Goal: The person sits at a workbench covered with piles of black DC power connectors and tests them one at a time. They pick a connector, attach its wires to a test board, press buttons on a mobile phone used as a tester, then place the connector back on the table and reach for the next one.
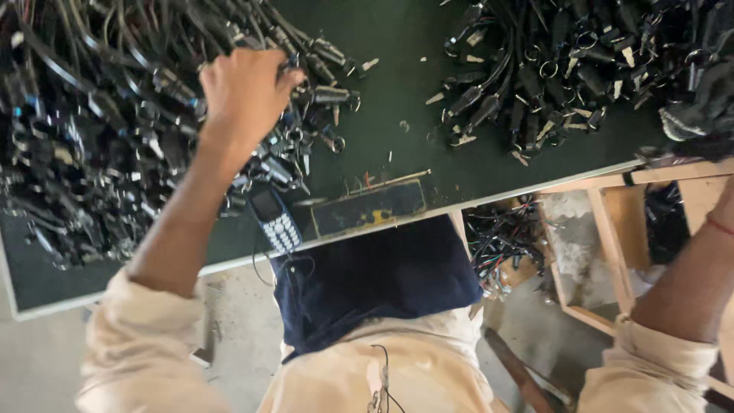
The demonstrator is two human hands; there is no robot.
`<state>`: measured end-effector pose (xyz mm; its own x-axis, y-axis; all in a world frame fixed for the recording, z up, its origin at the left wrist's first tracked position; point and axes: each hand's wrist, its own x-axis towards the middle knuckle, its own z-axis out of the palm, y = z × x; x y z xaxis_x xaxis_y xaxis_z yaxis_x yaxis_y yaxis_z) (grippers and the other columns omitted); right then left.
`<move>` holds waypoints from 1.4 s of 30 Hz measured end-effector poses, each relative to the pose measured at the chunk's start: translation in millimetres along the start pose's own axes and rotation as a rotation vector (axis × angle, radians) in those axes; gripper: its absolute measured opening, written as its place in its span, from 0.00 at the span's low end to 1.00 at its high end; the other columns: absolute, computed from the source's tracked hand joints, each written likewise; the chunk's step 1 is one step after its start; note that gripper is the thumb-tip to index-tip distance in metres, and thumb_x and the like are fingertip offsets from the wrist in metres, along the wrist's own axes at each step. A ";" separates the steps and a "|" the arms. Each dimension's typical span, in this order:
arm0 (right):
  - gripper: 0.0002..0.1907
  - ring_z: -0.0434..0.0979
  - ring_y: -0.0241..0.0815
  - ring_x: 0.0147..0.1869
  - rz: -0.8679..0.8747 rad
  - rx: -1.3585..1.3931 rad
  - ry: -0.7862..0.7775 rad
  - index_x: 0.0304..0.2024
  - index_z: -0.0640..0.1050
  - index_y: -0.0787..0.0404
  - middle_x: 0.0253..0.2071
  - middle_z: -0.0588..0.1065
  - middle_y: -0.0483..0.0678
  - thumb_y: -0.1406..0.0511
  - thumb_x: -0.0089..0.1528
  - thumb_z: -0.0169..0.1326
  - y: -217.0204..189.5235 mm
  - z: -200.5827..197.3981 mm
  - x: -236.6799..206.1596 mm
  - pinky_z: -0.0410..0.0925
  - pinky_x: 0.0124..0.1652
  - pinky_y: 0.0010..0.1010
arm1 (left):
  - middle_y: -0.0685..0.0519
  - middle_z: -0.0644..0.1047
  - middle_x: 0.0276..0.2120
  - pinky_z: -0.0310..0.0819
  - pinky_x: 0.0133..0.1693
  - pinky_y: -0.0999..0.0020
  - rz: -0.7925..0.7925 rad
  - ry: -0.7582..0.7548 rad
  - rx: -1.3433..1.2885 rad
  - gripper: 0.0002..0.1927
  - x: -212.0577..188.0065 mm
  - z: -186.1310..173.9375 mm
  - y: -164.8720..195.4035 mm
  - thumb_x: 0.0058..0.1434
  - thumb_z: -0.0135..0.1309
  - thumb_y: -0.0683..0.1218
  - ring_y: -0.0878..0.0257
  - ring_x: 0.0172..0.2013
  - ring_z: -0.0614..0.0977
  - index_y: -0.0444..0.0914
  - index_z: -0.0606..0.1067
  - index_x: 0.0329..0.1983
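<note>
At nine o'clock a big heap of black cable pieces with metal connectors (pixel 92 145) covers the left part of the dark green worktop (pixel 397 99). The left hand (pixel 246 90) sits at about eleven o'clock on the inner edge of this heap, its back to the camera and its fingers curled down into the cables. Its grip is closed around some of the connectors, though exactly which piece it has hold of cannot be told among the tangle. Below the hand, toward seven o'clock of it, a small blue phone with pale keys (pixel 277 222) lies at the worktop's near edge. Just right of the phone, near six o'clock of the worktop, rests a flat dark rectangular block with yellow marks (pixel 369 208). At one o'clock a second heap of black cables with rings and tags (pixel 566 69) lies well apart from the first. Under the worktop's edge, at four o'clock, loose wires (pixel 501 245) lie beside a pale wooden frame (pixel 612 237). At the far right only the right forearm (pixel 688 283) shows; the hand is out of view.
</note>
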<state>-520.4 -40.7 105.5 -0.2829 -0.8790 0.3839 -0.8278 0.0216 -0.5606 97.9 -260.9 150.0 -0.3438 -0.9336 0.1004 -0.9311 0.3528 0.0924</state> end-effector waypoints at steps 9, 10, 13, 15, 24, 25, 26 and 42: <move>0.12 0.65 0.25 0.34 0.407 1.096 -0.031 0.55 0.73 0.59 0.35 0.69 0.39 0.57 0.81 0.46 -243.2 19.9 -72.5 0.55 0.31 0.16 | 0.40 0.76 0.57 0.73 0.53 0.51 0.419 0.327 -1.055 0.19 -166.9 -25.8 138.6 0.57 0.62 0.41 0.44 0.51 0.80 0.38 0.69 0.50; 0.11 0.71 0.28 0.36 0.812 1.385 0.051 0.55 0.72 0.54 0.37 0.73 0.38 0.56 0.79 0.42 -271.5 31.6 -82.0 0.58 0.30 0.17 | 0.36 0.72 0.61 0.68 0.58 0.49 0.437 0.231 -1.240 0.25 -185.3 -19.8 162.6 0.58 0.61 0.40 0.39 0.57 0.75 0.35 0.67 0.58; 0.16 0.63 0.33 0.27 0.414 1.143 -0.274 0.57 0.71 0.56 0.29 0.65 0.41 0.54 0.76 0.44 -326.5 71.8 -108.7 0.58 0.25 0.24 | 0.41 0.75 0.57 0.71 0.59 0.57 0.306 -0.100 -1.465 0.35 -214.6 1.6 201.0 0.64 0.58 0.42 0.45 0.59 0.77 0.35 0.58 0.72; 0.15 0.64 0.34 0.27 0.293 1.379 -0.301 0.57 0.71 0.58 0.29 0.66 0.43 0.55 0.79 0.43 -329.8 82.3 -109.9 0.63 0.30 0.28 | 0.44 0.78 0.49 0.75 0.54 0.61 0.244 -0.191 -1.384 0.32 -224.9 14.7 200.9 0.68 0.56 0.42 0.50 0.52 0.81 0.36 0.59 0.73; 0.12 0.74 0.41 0.56 -0.118 0.800 -0.603 0.56 0.72 0.63 0.52 0.72 0.53 0.62 0.74 0.48 -312.0 110.0 -130.6 0.69 0.54 0.33 | 0.51 0.78 0.38 0.75 0.41 0.68 0.148 -0.141 -1.666 0.18 -237.3 44.3 180.1 0.72 0.51 0.42 0.66 0.36 0.77 0.36 0.67 0.63; 0.15 0.74 0.37 0.56 0.002 0.753 -0.605 0.60 0.73 0.64 0.54 0.74 0.51 0.63 0.74 0.48 -311.6 109.7 -132.7 0.69 0.55 0.30 | 0.52 0.77 0.36 0.75 0.38 0.69 0.109 -0.145 -1.627 0.12 -236.1 45.2 182.8 0.73 0.50 0.42 0.68 0.34 0.76 0.37 0.71 0.58; 0.17 0.74 0.36 0.56 0.066 0.839 -0.582 0.62 0.73 0.64 0.54 0.74 0.50 0.64 0.73 0.47 -310.8 109.5 -134.5 0.69 0.55 0.29 | 0.54 0.76 0.34 0.74 0.35 0.71 0.072 -0.144 -1.588 0.08 -235.6 45.5 184.6 0.75 0.49 0.43 0.70 0.31 0.75 0.37 0.74 0.54; 0.07 0.76 0.35 0.50 0.496 1.295 -0.483 0.48 0.77 0.67 0.47 0.78 0.48 0.69 0.71 0.52 -279.2 140.1 -162.1 0.69 0.52 0.28 | 0.56 0.78 0.28 0.70 0.27 0.75 -0.276 -0.137 -1.864 0.12 -252.1 58.4 188.2 0.75 0.46 0.46 0.73 0.25 0.74 0.31 0.74 0.50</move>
<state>-175.5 29.0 97.0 -0.0007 -0.9853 -0.1711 0.3801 0.1580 -0.9114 2.2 37.3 84.2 -0.3216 -0.9327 -0.1631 0.3176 -0.2685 0.9094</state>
